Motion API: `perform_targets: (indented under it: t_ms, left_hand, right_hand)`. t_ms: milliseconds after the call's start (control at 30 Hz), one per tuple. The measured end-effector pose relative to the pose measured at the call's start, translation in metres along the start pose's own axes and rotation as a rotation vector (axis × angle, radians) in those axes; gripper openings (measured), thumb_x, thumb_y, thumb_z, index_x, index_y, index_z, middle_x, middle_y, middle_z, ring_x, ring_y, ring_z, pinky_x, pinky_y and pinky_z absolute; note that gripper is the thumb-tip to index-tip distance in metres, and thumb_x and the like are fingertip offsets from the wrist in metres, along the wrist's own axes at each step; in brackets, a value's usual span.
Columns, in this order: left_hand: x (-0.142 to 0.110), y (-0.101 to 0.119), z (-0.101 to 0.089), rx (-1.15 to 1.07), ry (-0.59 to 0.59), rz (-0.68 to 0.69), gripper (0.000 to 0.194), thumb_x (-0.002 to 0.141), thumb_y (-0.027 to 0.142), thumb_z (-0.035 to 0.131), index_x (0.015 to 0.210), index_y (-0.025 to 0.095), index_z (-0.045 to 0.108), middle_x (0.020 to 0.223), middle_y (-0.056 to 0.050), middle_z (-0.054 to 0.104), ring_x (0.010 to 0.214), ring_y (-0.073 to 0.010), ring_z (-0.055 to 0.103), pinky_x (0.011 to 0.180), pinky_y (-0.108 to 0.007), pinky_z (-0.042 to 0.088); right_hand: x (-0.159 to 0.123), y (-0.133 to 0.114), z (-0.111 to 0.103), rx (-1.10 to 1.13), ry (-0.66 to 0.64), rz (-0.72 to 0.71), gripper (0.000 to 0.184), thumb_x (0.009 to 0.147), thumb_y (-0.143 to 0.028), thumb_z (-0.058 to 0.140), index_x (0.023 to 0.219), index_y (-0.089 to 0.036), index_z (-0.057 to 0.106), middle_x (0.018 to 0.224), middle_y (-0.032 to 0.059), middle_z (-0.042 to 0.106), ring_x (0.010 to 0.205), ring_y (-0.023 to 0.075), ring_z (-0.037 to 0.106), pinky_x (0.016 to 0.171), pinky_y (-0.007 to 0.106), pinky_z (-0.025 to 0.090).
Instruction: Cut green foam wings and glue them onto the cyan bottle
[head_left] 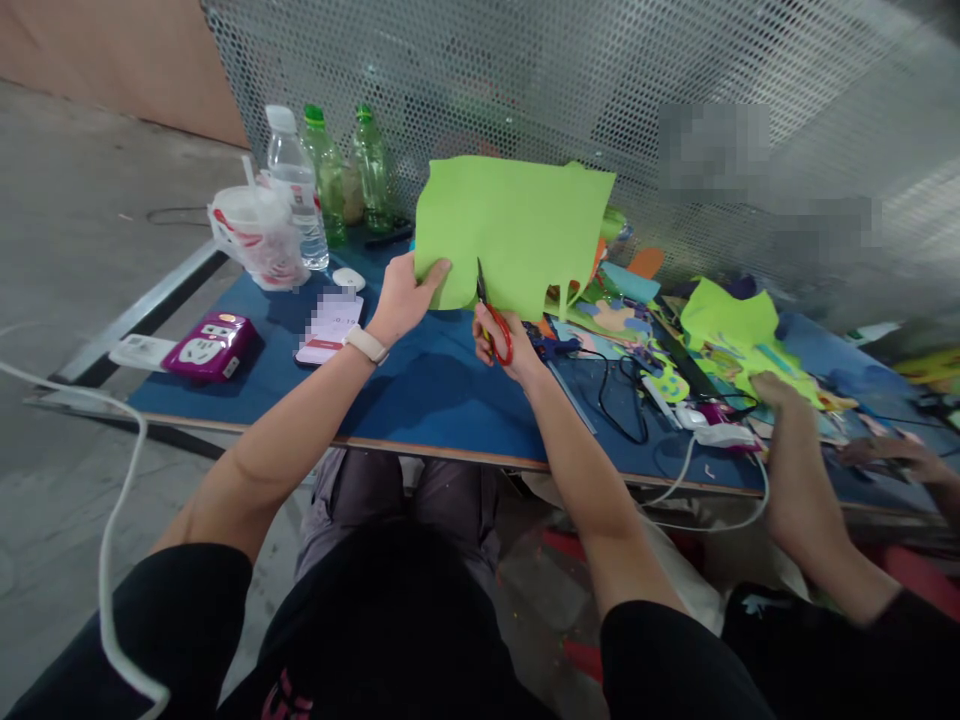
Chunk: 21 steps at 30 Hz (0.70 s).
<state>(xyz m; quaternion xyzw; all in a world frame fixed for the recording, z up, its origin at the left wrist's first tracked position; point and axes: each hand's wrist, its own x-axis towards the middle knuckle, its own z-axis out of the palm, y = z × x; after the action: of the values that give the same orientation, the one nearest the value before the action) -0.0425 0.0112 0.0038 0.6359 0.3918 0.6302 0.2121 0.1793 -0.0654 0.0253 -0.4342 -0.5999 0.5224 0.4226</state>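
Observation:
My left hand (pixel 409 297) grips the lower left corner of a large lime-green sheet (pixel 517 220), thumb in front and the other fingers hidden behind it. The sheet is held up above the blue table, and its lower right edge has ragged cut-outs. In my right hand (pixel 499 340) is a pair of scissors (pixel 495 325) with red handles. Their dark blades point upward at the sheet's lower edge, right of my left hand, where a short slit appears. Whether the blades are apart I cannot tell.
On the blue table (pixel 442 400) stand a purple power socket (pixel 212 347), a phone (pixel 330 325), a bagged cup (pixel 255 235), a water bottle (pixel 298 190) and green bottles (pixel 373 165). Coloured scraps and cables (pixel 622 400) lie at right. A co-worker's hand (pixel 780 390) touches another green sheet (pixel 727 325).

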Motion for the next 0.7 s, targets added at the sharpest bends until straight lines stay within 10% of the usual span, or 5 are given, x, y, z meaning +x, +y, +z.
perform_targets:
  t_ms: [467, 700]
  left_hand:
    - [0.0011, 0.0045, -0.0028, -0.012, 0.047, 0.043, 0.053, 0.105, 0.064, 0.086, 0.078, 0.023, 0.064, 0.072, -0.001, 0.058, 0.066, -0.0181, 0.052, 0.068, -0.036, 0.052]
    - [0.0015, 0.0086, -0.0057, 0.036, -0.003, 0.048, 0.044, 0.104, 0.04, 0.09, 0.076, 0.023, 0.06, 0.069, 0.001, 0.054, 0.065, -0.0148, 0.045, 0.07, -0.036, 0.052]
  right_hand:
    - [0.0022, 0.005, -0.0004, 0.004, -0.05, -0.016, 0.083, 0.084, -0.102, 0.084, 0.078, -0.022, 0.064, 0.054, -0.008, 0.05, 0.038, 0.0093, 0.053, 0.037, 0.022, 0.041]
    - [0.0041, 0.0064, -0.0025, 0.086, -0.168, 0.012, 0.085, 0.088, -0.105, 0.078, 0.086, -0.02, 0.072, 0.06, -0.0085, 0.047, 0.047, 0.0096, 0.054, 0.046, 0.023, 0.049]
